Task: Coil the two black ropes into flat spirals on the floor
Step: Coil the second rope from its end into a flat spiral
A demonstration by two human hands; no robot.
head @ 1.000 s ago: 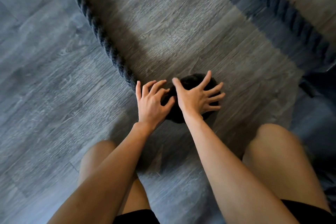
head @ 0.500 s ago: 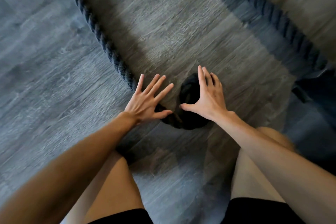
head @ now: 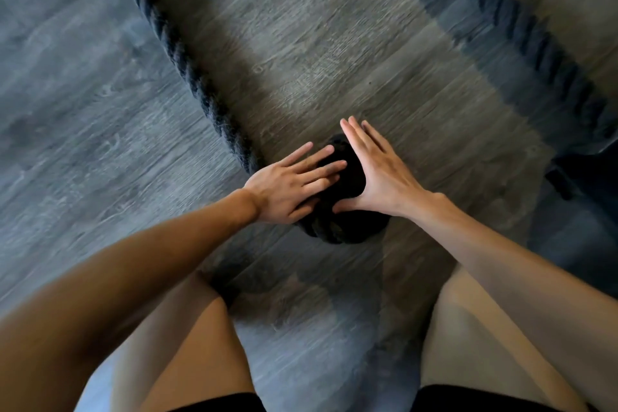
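We judge the task barely begun: both flat, unclosed hands, left hand (head: 284, 187) and right hand (head: 381, 174), press the small coil (head: 344, 211) starting one rope (head: 187, 63); beyond it, the second rope (head: 521, 33) lies straight.

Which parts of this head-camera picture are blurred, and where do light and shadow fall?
Head view: the far rope is motion-smeared; the near rope less so; both hands are fairly sharp; a brighter band crosses the floor; the coil is featureless black.
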